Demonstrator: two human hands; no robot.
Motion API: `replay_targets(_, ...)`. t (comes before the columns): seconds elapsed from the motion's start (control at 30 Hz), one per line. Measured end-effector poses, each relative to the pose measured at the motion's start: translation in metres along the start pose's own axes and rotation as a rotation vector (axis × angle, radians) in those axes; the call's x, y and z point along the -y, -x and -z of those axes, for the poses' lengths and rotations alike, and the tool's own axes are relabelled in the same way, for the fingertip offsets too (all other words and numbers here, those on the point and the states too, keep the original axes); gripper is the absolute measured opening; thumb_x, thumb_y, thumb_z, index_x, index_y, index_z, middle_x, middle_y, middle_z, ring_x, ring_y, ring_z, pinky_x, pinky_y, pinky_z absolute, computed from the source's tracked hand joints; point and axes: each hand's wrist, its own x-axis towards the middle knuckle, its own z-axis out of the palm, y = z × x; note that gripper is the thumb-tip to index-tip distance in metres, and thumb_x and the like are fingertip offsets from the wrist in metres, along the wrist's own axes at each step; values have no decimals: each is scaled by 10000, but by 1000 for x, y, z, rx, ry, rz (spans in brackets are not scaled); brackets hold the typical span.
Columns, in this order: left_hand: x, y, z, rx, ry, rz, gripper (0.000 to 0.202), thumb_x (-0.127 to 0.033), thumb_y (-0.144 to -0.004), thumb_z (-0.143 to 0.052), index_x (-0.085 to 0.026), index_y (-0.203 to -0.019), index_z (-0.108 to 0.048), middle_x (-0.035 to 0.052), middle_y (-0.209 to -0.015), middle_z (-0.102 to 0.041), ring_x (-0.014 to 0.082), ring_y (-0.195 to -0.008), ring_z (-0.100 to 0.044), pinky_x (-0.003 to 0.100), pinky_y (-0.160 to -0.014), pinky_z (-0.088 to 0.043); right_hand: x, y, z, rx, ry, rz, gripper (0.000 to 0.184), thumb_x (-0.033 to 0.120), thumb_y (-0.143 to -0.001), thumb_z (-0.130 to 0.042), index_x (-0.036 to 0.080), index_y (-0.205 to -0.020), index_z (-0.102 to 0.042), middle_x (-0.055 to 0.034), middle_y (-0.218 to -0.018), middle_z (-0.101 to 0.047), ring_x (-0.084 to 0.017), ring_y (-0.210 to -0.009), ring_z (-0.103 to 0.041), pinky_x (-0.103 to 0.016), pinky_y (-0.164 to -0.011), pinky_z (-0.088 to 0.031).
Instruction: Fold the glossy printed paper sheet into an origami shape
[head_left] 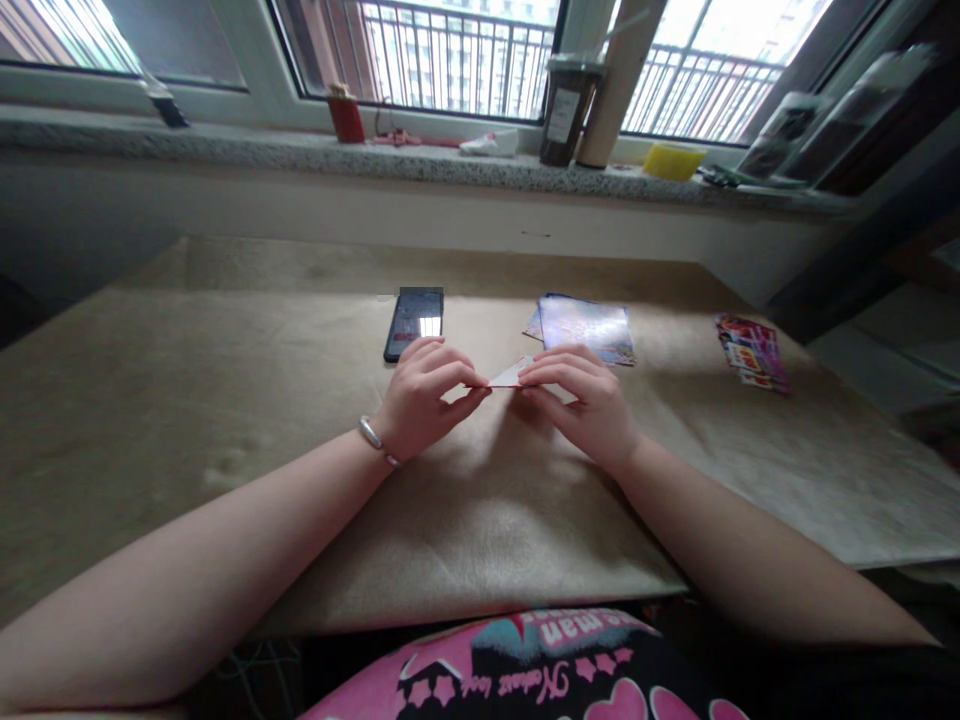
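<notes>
— While you're looking down at the desk (127, 430), can you tell me where the small white paper (511, 373) sits?

— It's between the left hand (424, 395) and the right hand (581, 400), right at the middle of the gap, with a pointed edge angled up toward the window. Only a narrow piece of it shows.

— And the fingers?

— They're together on both sides. The left fingers (450, 372) close on the paper's left tip, and the right fingers (544, 372) lie over its right end, so it's pinched from both ends. They cover too much for me to tell whether it's folded.

— What's lying near the hands?

— A black smartphone (414, 323) lies on the desk just beyond the left hand, and a small stack of glossy printed cards (586, 328) lies just beyond the right. Well off to the right is a colourful printed leaflet (752, 353). A silver bangle (377, 440) circles the left wrist.
</notes>
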Motion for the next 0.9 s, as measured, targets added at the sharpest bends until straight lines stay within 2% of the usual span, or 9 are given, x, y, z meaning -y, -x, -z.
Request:
replay_targets(0.3, 0, 0, 0, 24, -17, 6, 169, -264, -818, -643, -194, -677, -583, -22, -685, -616, 122, -662, -551, 347, -853, -451, 0, 3, -1, -45, -18, -95, 87, 199, -811, -634, 227, -886, -668, -46, -858, -687, -198, -895, -623, -363, -784, -528)
replay_targets(0.57, 0, 1, 0, 74, -35, 51, 196, -281, -820, -603, -194, -648, -568, -8, -682, -600, 132, -667, -528, 344, -832, -450, 1, 0, -1, -37, -67, -20, 87, 153, -809, -633, 239, -805, -647, -13, -812, -718, -196, -888, -621, -369, -811, -520)
replay_targets(0.67, -2, -1, 0, 120, -53, 19, 194, -264, -816, -592, -193, -638, -563, -5, -662, -583, 138, -666, -514, 347, -832, -446, 3, -1, -1, -24, -73, -22, 96, 154, -814, -625, 243, -791, -649, -5, -790, -719, -190, -863, -625, -366, -794, -525)
replay_targets(0.77, -6, -1, 0, 153, -62, -32, 139, -269, -828, -591, -207, -704, -601, -11, -683, -599, 137, -679, -517, 350, -868, -436, 6, -1, -3, 20, -77, 2, 92, 163, -819, -626, 247, -792, -652, 4, -791, -724, -185, -865, -626, -358, -787, -526)
replay_targets(0.9, -7, -1, -2, 136, -58, -63, 129, -253, -837, -598, -209, -716, -609, -13, -714, -617, 130, -680, -520, 359, -898, -432, 8, 1, -6, 61, -68, 16, 82, 170, -813, -632, 249, -820, -651, 3, -820, -725, -187, -901, -627, -355, -808, -519)
